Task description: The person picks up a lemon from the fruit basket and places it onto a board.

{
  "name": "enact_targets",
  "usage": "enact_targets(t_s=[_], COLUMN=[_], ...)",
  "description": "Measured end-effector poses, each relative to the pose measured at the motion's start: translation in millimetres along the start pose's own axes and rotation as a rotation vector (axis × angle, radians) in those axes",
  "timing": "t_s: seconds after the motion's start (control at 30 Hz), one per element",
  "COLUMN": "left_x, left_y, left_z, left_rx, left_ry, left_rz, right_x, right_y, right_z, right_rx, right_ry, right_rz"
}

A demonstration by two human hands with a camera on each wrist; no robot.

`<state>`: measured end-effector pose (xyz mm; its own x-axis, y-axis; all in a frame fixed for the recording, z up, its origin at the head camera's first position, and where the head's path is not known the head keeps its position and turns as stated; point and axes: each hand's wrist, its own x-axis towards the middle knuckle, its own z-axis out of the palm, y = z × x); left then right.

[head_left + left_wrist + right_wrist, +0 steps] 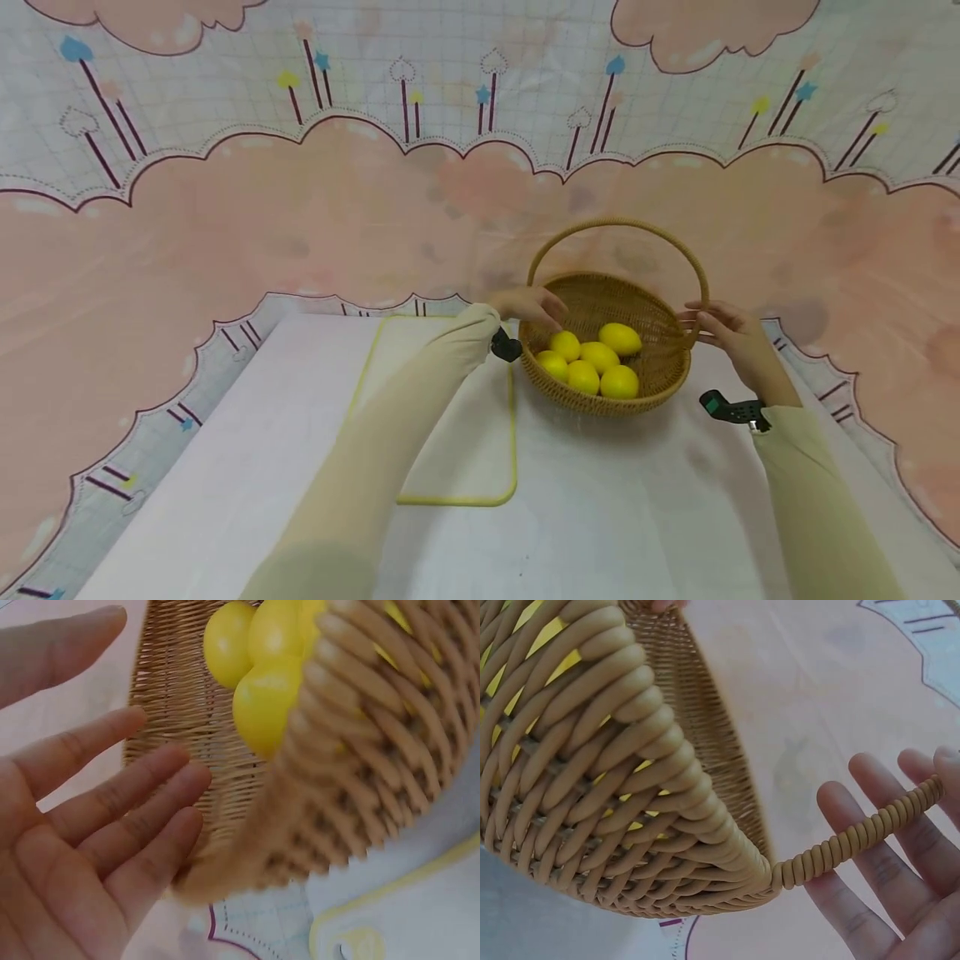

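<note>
A woven wicker basket [606, 405] with a tall hooped handle [618, 222] is at right of centre on the table, its opening tilted toward me. Several yellow lemons [598, 357] lie in its lower front part. My left hand [531, 305] is over the basket's left rim with fingers spread and nothing between them. In the left wrist view its fingertips [174, 757] come close to the wicker wall; whether they touch is unclear. With thumb and fingers, my right hand [733, 329] holds the handle's right side near its base, the wrapped handle [855, 836] crossing its fingers.
A white rectangular board with a yellow edge [515, 450] lies left of the basket, partly behind my left sleeve. The white tabletop [600, 517] stretches in front. A patterned pink and white cloth [360, 225] hangs behind and round the table.
</note>
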<state>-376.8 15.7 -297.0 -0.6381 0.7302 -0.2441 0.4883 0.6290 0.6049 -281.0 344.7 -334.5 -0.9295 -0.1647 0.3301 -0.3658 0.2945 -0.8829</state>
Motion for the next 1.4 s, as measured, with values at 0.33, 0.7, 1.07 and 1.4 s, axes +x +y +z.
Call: enact_targets(t_s=[0.33,0.7,1.07,1.4], left_x=[15.8,84.5,100.6,30.2], left_y=[11.7,-21.9,-29.7,26.7], left_z=[6.4,13.4,14.5,1.6], left_rx=[0.080,0.058,0.127,0.251], left_ry=[-0.064,-0.268,-0.339,-0.418], left_rz=[-0.097,-0.270,-0.242,-0.200], right_x=[0.5,2.5,0.6,1.3], right_y=[4,5,1,3], right_z=[-1,0,-3,-1], right_rx=[0.097,0.055,0.034,0.086], right_ry=[-0.012,0.002,0.007,-0.001], right_rz=[-0.012,0.019,0.024,0.035])
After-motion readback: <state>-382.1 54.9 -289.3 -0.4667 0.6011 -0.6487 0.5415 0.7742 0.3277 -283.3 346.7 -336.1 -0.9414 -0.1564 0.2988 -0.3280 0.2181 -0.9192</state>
